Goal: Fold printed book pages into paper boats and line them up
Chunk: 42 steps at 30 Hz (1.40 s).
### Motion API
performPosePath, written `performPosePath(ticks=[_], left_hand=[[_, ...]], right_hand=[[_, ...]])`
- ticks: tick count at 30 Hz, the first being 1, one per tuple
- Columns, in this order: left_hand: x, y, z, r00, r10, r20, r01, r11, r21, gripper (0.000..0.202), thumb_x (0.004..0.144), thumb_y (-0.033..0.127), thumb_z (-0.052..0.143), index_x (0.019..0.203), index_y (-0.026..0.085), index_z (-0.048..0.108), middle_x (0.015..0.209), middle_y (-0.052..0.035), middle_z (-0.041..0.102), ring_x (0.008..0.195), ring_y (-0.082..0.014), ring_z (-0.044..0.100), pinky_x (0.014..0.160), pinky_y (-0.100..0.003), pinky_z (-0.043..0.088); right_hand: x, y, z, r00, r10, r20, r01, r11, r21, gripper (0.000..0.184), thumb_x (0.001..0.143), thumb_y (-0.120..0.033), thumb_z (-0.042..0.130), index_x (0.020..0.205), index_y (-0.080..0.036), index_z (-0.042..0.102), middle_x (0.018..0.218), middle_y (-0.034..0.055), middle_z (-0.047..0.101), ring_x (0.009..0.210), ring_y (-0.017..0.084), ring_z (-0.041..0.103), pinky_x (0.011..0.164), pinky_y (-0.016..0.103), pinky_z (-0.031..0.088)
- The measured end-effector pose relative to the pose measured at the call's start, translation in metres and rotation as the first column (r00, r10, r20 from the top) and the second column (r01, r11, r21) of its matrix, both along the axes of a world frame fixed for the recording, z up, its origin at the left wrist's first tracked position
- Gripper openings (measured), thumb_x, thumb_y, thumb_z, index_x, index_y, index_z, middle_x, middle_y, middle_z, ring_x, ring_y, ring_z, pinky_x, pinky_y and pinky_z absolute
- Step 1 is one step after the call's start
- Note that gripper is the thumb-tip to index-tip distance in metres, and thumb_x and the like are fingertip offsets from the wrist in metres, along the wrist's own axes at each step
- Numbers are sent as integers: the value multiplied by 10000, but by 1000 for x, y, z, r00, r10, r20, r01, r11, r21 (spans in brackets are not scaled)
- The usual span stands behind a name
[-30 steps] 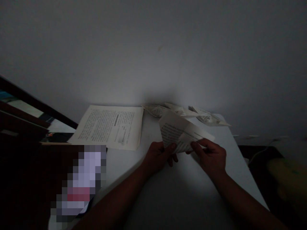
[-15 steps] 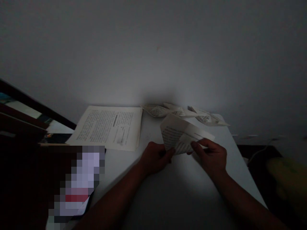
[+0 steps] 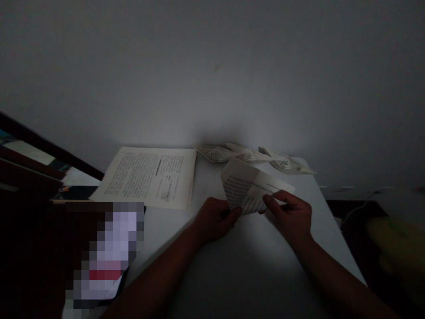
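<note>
Left hand (image 3: 215,219) pinches the near-left corner of the paper (image 3: 247,188), thumb in front; its other fingers are mostly hidden. Right hand (image 3: 294,215) has thumb and forefinger clamped on the near-right edge. The paper thus sits between the hands, mostly beyond the fingertips, apparently lifted off the table (image 3: 159,228). It is folded into a flattish, lopsided four-sided shape. Its long axis runs crosswise, from a blunt end beyond the left fingers to a narrow corner pointing right, past the right forefinger and slanting nearer there. Beyond the left fingers, off to their left, lies a stack (image 3: 146,177) of printed sheets, unfolded. Farther out, past both sets of fingertips, three boats (image 3: 215,154) line the far edge. These look finished; the held paper seems partway, creased but lacking their peaked middles and drawn-out ends, which appear left to form.
</note>
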State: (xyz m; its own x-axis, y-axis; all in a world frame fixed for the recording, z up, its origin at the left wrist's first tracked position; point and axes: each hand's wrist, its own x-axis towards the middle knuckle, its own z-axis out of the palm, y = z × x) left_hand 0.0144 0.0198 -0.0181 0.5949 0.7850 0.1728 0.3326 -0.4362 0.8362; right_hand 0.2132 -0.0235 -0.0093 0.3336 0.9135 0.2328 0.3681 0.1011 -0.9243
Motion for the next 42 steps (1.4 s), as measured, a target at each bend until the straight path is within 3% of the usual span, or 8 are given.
performPosePath(ticks=[6,18,21,23,26,30,36,42], left_hand=[[0,-1,0,1000,4,13,-4,999,-52,409,899,306,466,549,128,582,477,6,578,435,-67,520,489,-168,369],[1,1,-1,998,-45,32,44,999,22,365,847,288,480,521,131,534,447,26,497,415,-70,458,447,-171,340],[1,-1,0,990,-95,100,92,995,31,240,822,253,489,641,140,600,569,-1,599,516,-106,551,541,-201,445],[2,-3,1,982,-111,153,103,993,58,152,794,228,511,784,151,642,771,-42,687,727,-160,641,712,-255,506],[3,-5,1,973,-130,190,117,990,82,201,801,231,510,931,164,648,988,-78,701,951,-205,639,881,-312,484],[3,-5,3,968,-152,201,149,988,28,239,863,260,437,906,162,650,915,-72,703,866,-190,650,878,-326,489],[4,-6,2,957,-136,257,148,989,-26,225,863,269,449,887,163,645,873,-63,692,820,-178,641,867,-325,490],[3,-4,-1,940,-156,302,192,977,-94,232,874,281,464,951,151,641,936,-81,693,890,-194,640,884,-338,483]], right_hand=[[-2,1,2,1000,-6,6,6,1000,5,272,742,-367,708,567,-171,637,493,8,666,357,111,570,323,178,410],[-1,0,-3,999,33,5,-34,999,33,236,745,-321,708,580,-171,628,489,-5,651,382,108,593,349,160,442],[0,-1,-4,997,47,62,-53,994,93,236,740,-302,710,570,-171,611,462,-24,611,343,84,543,317,145,396],[1,-1,-5,992,34,125,-51,989,136,242,725,-288,718,557,-170,589,432,-41,562,308,64,479,298,144,356],[2,-1,-5,984,25,178,-55,984,169,247,710,-283,724,548,-171,574,419,-45,535,302,60,442,300,156,344],[2,0,-5,990,68,127,-86,987,138,243,740,-286,699,560,-174,581,441,-27,581,337,87,512,323,163,391],[2,1,-6,990,74,119,-87,990,108,245,732,-301,714,567,-177,584,434,-28,589,299,82,486,297,167,377],[0,0,-3,994,73,78,-82,990,116,222,736,-281,711,571,-180,602,455,-24,621,349,104,570,321,159,427]])
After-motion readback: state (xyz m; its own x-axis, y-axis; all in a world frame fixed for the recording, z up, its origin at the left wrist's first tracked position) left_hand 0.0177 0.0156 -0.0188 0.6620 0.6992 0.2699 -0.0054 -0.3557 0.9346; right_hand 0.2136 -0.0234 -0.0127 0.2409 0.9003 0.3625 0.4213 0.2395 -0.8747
